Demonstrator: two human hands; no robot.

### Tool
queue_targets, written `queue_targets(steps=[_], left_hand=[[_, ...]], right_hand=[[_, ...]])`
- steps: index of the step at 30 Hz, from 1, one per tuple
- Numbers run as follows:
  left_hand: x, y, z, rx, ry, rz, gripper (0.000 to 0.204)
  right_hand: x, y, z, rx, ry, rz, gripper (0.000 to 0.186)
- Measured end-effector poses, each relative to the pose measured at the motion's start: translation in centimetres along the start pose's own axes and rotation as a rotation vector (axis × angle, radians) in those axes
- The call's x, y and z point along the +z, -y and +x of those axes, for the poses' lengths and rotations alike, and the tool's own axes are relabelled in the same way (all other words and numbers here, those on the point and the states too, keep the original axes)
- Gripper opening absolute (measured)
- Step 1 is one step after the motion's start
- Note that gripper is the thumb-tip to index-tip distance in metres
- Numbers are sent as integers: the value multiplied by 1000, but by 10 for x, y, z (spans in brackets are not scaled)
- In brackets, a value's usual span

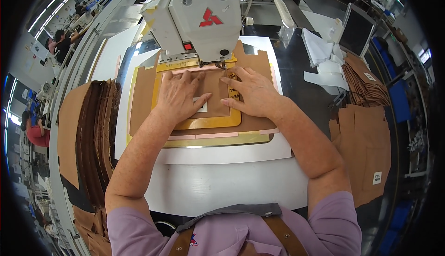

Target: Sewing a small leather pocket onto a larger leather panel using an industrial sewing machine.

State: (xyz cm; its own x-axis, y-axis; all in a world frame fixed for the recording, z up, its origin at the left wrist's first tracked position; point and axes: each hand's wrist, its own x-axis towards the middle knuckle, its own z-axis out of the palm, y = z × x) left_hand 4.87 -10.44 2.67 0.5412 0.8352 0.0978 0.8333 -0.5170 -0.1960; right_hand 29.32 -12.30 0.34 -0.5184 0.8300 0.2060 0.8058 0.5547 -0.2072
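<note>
Both my hands lie flat on a brown fabric piece inside a yellow template frame. My left hand presses at the left of the frame opening, fingers spread, thumb by a small white label partly hidden under it. My right hand rests across the frame's right side, fingers stretched out, covering part of its dark markings. Just beyond my fingertips is the white head of an industrial sewing machine, its needle area low over the fabric's far edge. Larger brown fabric extends beneath the frame.
A thick stack of brown pieces stands at the left. On the right lie more brown fabric pieces and a folded pile. White papers and a dark screen are farther back. Other people work at the far left.
</note>
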Motion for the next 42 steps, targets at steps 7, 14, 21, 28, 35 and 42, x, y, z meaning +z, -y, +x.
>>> queue_targets(steps=[7,14,21,28,35,42], left_hand=[[38,-14,22,265,-247,-363,60],[38,-12,22,218,-193,-421,63],[38,-14,23,210,-193,-432,64],[40,-15,22,213,-216,-446,61],[36,-21,23,189,-282,-263,55],[30,-23,20,184,-198,-388,42]], right_hand=[[5,-18,-5,-97,-142,133,50],[-9,3,-7,-321,-97,253,21],[-7,2,-9,-352,-62,278,19],[-13,5,-13,-366,-27,325,20],[-19,7,-12,-304,-38,294,20],[-17,5,-12,-238,-9,265,23]])
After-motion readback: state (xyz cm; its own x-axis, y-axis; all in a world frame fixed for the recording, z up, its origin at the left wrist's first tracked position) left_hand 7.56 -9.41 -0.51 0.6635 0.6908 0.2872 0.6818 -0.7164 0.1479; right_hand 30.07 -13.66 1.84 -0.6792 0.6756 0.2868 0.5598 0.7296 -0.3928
